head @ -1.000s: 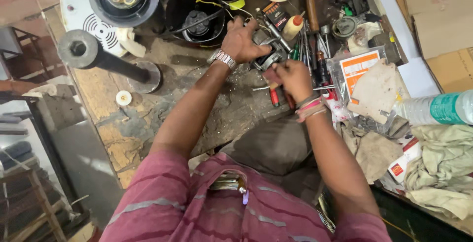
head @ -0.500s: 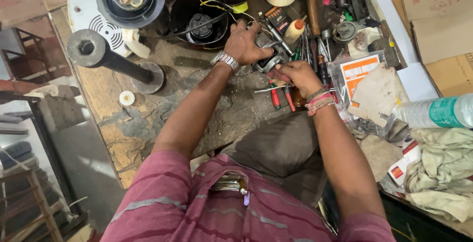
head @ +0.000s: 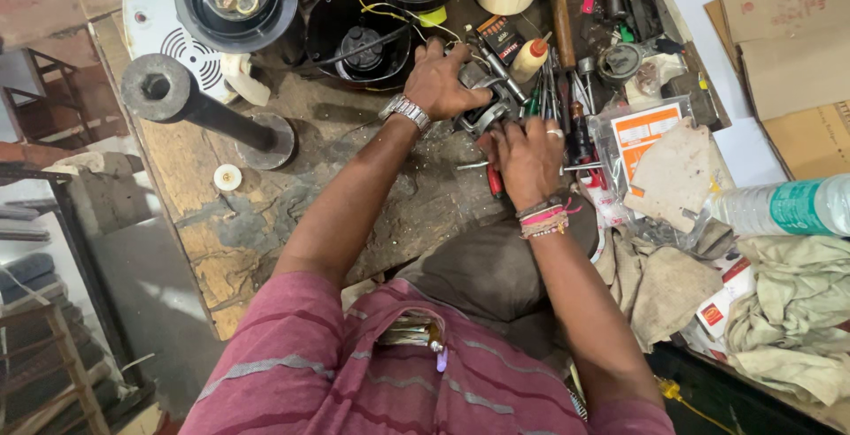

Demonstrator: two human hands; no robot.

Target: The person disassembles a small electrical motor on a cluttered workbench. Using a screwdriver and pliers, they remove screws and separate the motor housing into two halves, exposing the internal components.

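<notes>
The left hand [head: 447, 76] clamps its fingers over a small grey metal motor part [head: 482, 112], which sits on the worn wooden bench [head: 266, 223] just right of the black motor housing [head: 359, 41]. The right hand [head: 529, 156], just below that part, closes on a red-handled tool [head: 493, 178] (its jaws hidden), long axis pointing up toward the part.

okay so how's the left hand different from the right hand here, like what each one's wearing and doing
The left hand has a metal watch at the wrist; the right hand has coloured thread bands and a finger ring. The left hand lies farther up the bench, gripping the grey metal part from its left; the right hand sits nearer the body, over the red-handled tool. Both are bare, backs up, meeting at the part.
</notes>
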